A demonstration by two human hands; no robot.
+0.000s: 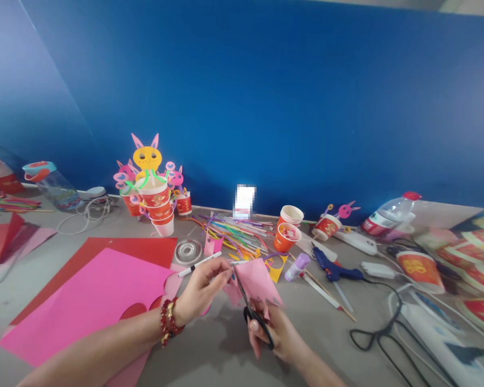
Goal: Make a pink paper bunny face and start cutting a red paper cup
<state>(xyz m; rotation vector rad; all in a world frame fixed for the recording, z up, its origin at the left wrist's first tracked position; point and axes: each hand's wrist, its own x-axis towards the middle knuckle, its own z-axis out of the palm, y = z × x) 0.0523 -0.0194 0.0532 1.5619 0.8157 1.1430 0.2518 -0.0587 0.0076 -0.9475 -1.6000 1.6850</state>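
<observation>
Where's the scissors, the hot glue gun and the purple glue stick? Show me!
Scissors (247, 304), head view: on the blades, near the handles.
Hot glue gun (331, 269), head view: middle of its blue body.
Purple glue stick (300, 263), head view: on its purple cap.

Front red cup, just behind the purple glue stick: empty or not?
Not empty: the red cup has pink and pale pieces showing inside its rim.

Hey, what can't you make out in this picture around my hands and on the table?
All in the head view:
Left hand: its own fingers hide whether it pinches the pink paper.
Scissors: right hand partly covers the handles.
White rectangle: blurred into blocks.
Far-left cups: cut off by left edge.
Power strip: cut off at lower right.
</observation>
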